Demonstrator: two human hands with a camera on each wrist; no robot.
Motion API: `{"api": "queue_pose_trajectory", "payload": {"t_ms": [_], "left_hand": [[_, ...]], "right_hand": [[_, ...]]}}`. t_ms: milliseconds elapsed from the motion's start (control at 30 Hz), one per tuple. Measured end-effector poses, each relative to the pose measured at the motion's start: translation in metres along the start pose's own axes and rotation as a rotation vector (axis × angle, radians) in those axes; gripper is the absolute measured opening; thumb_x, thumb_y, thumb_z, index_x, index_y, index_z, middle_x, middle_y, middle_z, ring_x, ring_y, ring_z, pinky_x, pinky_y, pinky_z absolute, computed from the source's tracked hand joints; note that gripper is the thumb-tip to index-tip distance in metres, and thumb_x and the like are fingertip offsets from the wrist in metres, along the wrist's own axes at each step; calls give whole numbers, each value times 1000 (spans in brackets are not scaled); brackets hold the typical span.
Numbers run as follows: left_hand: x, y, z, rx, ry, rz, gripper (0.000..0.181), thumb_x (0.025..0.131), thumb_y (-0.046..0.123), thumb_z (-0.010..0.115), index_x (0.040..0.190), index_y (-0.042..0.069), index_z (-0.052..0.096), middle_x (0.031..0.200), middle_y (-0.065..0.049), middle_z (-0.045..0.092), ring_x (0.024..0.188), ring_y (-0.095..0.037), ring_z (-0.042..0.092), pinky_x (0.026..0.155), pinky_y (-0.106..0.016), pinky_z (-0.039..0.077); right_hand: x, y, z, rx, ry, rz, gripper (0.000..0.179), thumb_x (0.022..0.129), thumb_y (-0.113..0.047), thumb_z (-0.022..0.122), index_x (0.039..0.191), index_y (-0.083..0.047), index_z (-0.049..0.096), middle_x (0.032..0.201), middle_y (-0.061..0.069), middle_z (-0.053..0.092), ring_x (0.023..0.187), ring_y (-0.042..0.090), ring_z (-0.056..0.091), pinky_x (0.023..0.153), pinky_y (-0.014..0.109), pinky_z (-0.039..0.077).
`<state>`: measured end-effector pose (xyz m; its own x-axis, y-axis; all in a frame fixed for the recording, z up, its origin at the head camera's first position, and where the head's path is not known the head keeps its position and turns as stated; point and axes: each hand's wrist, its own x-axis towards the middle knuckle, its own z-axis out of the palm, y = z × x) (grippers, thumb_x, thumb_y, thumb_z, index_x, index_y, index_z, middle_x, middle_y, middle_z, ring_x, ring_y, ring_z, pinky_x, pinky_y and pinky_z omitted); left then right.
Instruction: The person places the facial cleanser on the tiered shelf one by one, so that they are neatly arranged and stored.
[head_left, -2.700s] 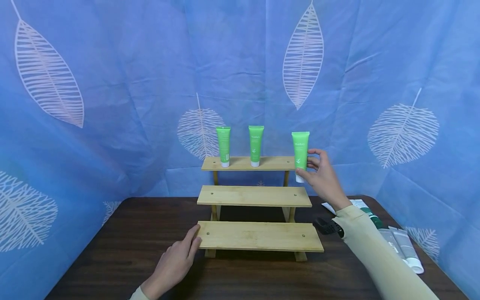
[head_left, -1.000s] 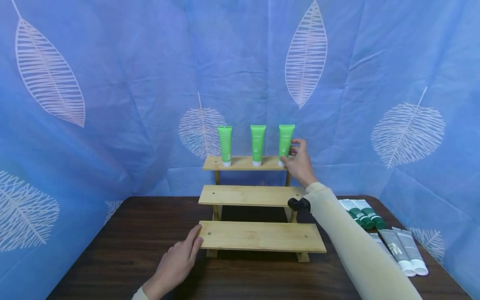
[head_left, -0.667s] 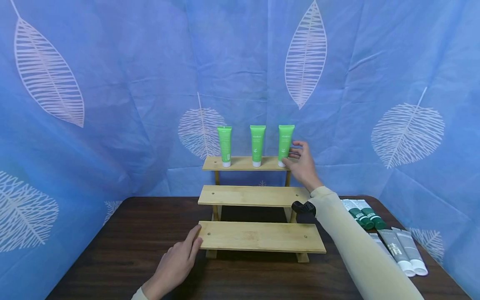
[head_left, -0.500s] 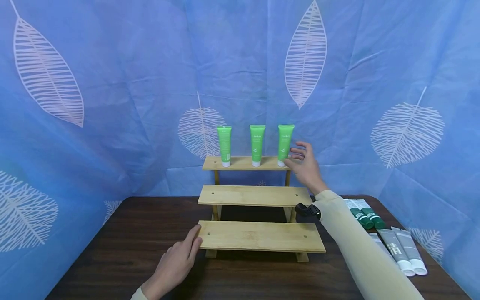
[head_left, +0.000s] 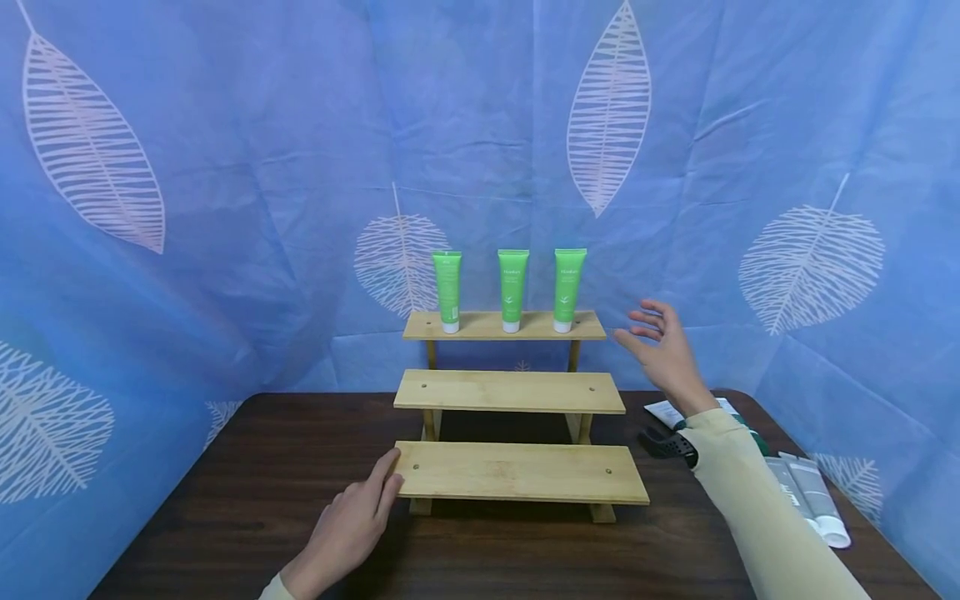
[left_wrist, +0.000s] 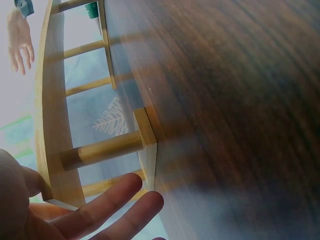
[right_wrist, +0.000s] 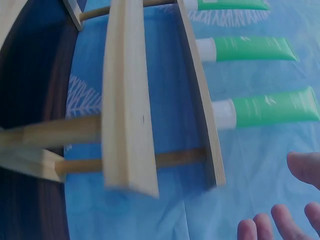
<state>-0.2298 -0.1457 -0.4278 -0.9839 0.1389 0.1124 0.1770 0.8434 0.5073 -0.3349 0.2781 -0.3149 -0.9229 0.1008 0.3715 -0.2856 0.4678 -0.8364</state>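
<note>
A three-tier wooden display stand (head_left: 517, 472) is on the table. On its top shelf three green squeeze tubes stand upright on white caps: a left tube (head_left: 447, 290), a middle tube (head_left: 513, 288) and a right tube (head_left: 569, 287). My left hand (head_left: 348, 525) holds the left end of the bottom shelf; the left wrist view shows the board's end (left_wrist: 62, 192) between thumb and fingers. To the right of the top shelf, my right hand (head_left: 663, 354) is in the air, holding nothing, fingers loosely bent. The right wrist view has its fingertips (right_wrist: 282, 220) apart from the nearest tube (right_wrist: 275, 110).
At the table's right side lie grey tubes (head_left: 813, 496) with white caps. Behind them are white-and-green tubes (head_left: 663, 412), partly covered by my right forearm. A blue leaf-print cloth (head_left: 300, 208) hangs behind the dark wooden table (head_left: 225, 500).
My right hand brought the right tube leftward onto the top shelf, let go of it and drew back to the right. The left hand has stayed on the bottom shelf.
</note>
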Motion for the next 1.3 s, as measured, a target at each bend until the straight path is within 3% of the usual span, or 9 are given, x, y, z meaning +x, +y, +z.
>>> {"api": "queue_pose_trajectory", "payload": {"t_ms": [600, 933, 1100, 1300], "left_hand": [[-1, 0, -1, 1, 4, 4, 52, 110, 42, 43, 154, 14, 44, 61, 2, 45, 55, -13, 46, 51, -34, 36], [-1, -1, -1, -7, 5, 9, 52, 110, 42, 43, 154, 14, 44, 61, 2, 44, 53, -14, 44, 49, -33, 34], [-1, -1, -1, -8, -1, 7, 53, 111, 43, 41, 154, 13, 43, 61, 2, 45, 53, -13, 45, 50, -34, 35], [-2, -1, -1, -19, -4, 10, 56, 111, 48, 38, 155, 13, 43, 59, 2, 45, 51, -14, 44, 49, -34, 34]], "right_hand": [[-32, 51, -47, -208, -45, 39, 80, 103, -44, 59, 159, -1, 22, 150, 31, 44, 133, 50, 45, 95, 64, 44], [-43, 86, -72, -371, -228, 65, 81, 101, -30, 67, 156, 8, 21, 143, 37, 46, 124, 53, 50, 90, 60, 50], [-48, 110, -82, -436, -322, 70, 73, 99, -19, 70, 151, 11, 28, 135, 37, 52, 118, 54, 55, 84, 55, 54], [-45, 130, -86, -518, -359, 74, 66, 92, -9, 75, 142, 13, 38, 123, 35, 59, 108, 50, 60, 80, 52, 54]]}}
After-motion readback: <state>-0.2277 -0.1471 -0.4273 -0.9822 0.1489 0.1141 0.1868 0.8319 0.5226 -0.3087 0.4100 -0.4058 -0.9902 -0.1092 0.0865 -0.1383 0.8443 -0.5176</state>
